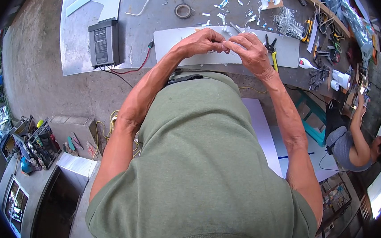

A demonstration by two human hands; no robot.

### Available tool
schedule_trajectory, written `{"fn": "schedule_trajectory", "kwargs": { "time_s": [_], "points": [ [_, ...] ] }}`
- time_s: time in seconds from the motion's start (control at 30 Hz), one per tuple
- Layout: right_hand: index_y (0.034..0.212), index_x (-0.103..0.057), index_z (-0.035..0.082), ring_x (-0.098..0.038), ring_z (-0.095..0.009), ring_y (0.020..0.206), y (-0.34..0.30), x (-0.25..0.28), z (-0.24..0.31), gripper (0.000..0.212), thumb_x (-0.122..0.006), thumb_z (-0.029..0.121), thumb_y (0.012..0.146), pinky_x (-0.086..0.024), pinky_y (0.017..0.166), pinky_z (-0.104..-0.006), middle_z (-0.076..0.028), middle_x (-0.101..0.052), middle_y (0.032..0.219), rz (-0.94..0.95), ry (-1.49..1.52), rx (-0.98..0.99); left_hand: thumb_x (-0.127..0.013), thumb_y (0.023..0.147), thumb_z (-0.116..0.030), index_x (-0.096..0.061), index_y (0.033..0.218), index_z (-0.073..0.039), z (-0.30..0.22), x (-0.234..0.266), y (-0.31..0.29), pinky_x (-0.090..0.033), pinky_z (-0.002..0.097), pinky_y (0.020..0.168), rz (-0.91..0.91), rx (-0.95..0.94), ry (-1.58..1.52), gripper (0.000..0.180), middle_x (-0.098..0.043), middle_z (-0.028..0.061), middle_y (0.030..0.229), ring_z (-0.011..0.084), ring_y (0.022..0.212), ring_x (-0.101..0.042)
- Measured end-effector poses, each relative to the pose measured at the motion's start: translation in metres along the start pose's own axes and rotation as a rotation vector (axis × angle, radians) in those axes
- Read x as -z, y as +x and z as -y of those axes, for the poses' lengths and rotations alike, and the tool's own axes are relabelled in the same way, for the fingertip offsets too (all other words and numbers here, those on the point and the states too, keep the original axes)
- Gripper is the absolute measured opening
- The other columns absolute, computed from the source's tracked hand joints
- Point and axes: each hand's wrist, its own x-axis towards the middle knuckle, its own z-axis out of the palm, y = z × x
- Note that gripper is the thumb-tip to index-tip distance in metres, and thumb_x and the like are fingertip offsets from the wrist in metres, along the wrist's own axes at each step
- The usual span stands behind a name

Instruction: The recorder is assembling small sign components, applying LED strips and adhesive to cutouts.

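My left hand [203, 40] and my right hand [249, 50] meet over a light grey panel [169, 43] lying on the workbench. The fingertips of both pinch a small white piece [226, 44] between them; its exact shape is too small to tell. Pliers with yellow handles [272, 51] lie on the panel just right of my right hand. White and blue scraps [221, 9] are scattered on the bench beyond my hands.
A grey power supply box [103, 43] with red and black wires stands at the left of the bench [135, 20]. A tape roll [183, 11] lies farther back. Tools and cables [323, 26] crowd the right end. Another person [354, 145] sits at the right.
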Motion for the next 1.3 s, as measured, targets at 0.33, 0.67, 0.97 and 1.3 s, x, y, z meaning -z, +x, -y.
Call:
{"fn": "schedule_trajectory", "kwargs": {
  "time_s": [0.33, 0.67, 0.97, 1.3],
  "points": [
    [0.09, -0.064, 0.005, -0.059, -0.025, 0.082, 0.009, 0.004, -0.002, 0.013, -0.067, 0.001, 0.078, -0.051, 0.07, -0.0378, -0.007, -0.058, 0.085, 0.064, 0.084, 0.03, -0.076, 0.088, -0.026, -0.078, 0.096, -0.002, -0.003, 0.005, 0.001, -0.05, 0.0291, 0.072, -0.04, 0.017, 0.062, 0.025, -0.073, 0.0044, 0.081, 0.0114, 0.077, -0.063],
    [0.086, -0.062, -0.001, -0.06, -0.023, 0.072, -0.007, 0.001, 0.011, 0.019, -0.067, 0.018, 0.088, -0.049, 0.066, -0.0362, -0.009, -0.06, 0.076, 0.279, 0.548, -0.704, -0.084, 0.069, -0.025, -0.08, 0.085, -0.011, -0.009, -0.008, 0.001, -0.049, 0.0364, 0.071, -0.168, -0.035, 0.313, 0.021, -0.071, 0.0065, 0.075, 0.0208, 0.076, -0.06],
    [0.083, -0.06, 0.006, -0.041, -0.005, 0.047, -0.016, -0.004, 0.004, 0.015, -0.069, 0.015, 0.091, -0.024, 0.036, -0.0212, 0.0, -0.054, 0.067, 0.353, 1.643, -1.653, -0.084, 0.069, -0.019, -0.081, 0.084, -0.01, -0.008, -0.012, 0.005, -0.051, 0.0335, 0.071, -0.144, -0.056, 0.326, 0.018, -0.074, 0.0057, 0.079, 0.0175, 0.075, -0.063],
    [0.112, -0.068, 0.005, -0.066, -0.018, 0.082, -0.003, 0.021, 0.008, 0.022, -0.064, 0.005, 0.091, -0.053, 0.072, -0.0317, -0.005, -0.067, 0.09, 0.092, 0.482, -0.599, -0.079, 0.079, -0.02, -0.08, 0.093, -0.005, -0.007, 0.0, 0.006, -0.052, 0.0296, 0.073, -0.111, 0.092, 0.075, 0.021, -0.075, 0.0075, 0.082, 0.0142, 0.076, -0.068]
  ]
}}
